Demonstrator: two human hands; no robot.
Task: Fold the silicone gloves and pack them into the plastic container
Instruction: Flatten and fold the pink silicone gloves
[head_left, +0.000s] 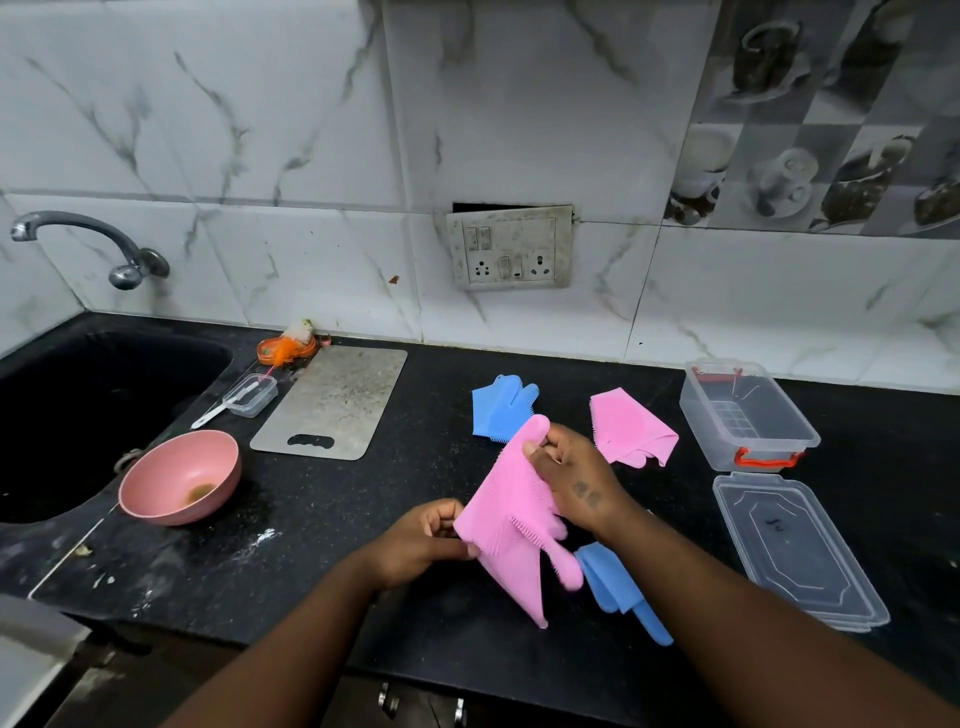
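Pinching its lower left edge, the left hand (427, 540) holds a pink glove (506, 501) above the counter (322, 545); the right hand (576, 475) grips its upper end. Marking on the lid (810, 566): illegible.

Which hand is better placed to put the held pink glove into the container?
Probably right: the right hand grips the pink glove nearer the open container, which stands on that side; the left hand holds the far edge.
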